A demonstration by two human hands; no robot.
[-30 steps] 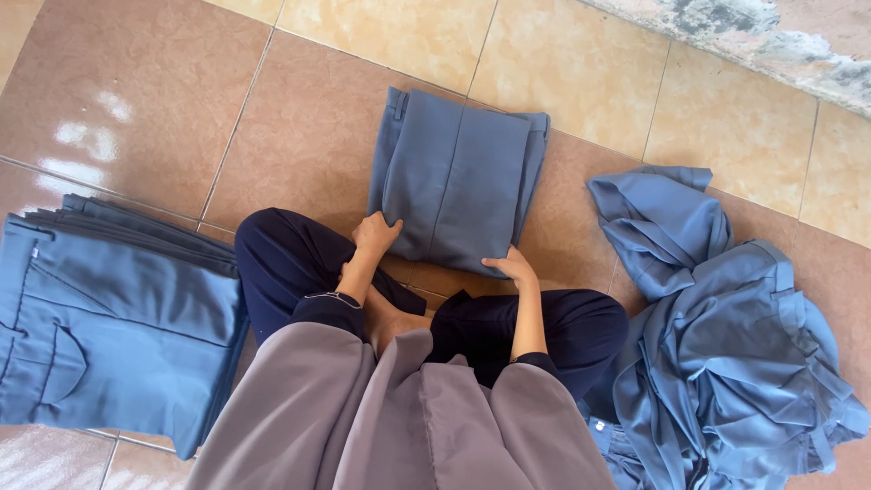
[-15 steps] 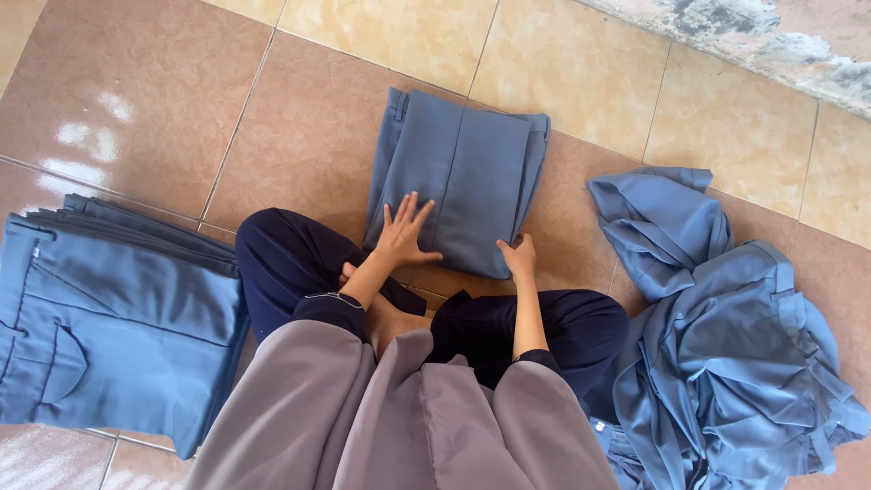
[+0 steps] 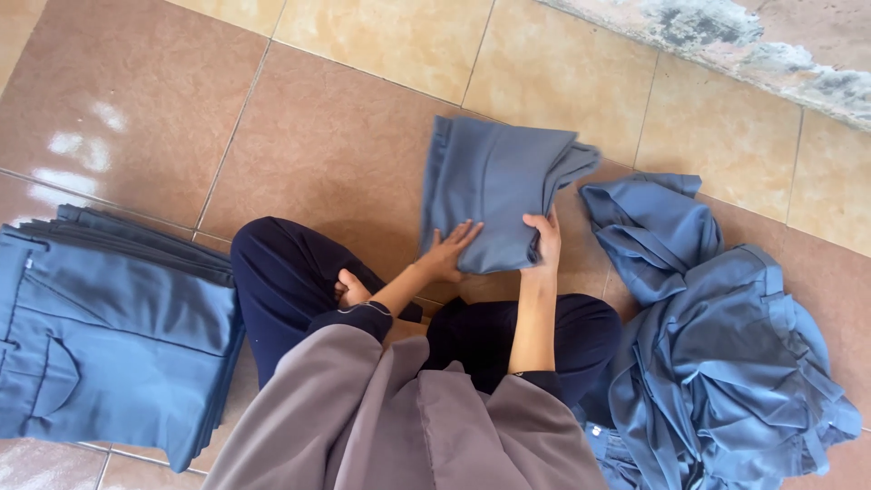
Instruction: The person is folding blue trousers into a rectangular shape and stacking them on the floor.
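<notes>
— In the head view, where do your hands sit on the folded blue garment (image 3: pixel 494 191)?

— Your left hand (image 3: pixel 449 254) lies flat on its near lower edge, fingers (image 3: pixel 467 232) spread and open, pressing the cloth from on top. Your right hand (image 3: pixel 545 240) is at the near right corner, fingers curled around the edge and gripping it, thumb on the upper face.

— And where does the garment lie?

— On the tiled floor (image 3: pixel 345 136) just beyond your crossed legs, tilted, its far right corner drooping loose. The cloth runs away from your fingertips; only its near edge is under them.

— What lies around you?

— A neat stack of folded blue garments (image 3: pixel 109 327) on your left, well apart from your hands, and a loose heap of blue clothes (image 3: pixel 726 345) on your right, near your right elbow.
</notes>
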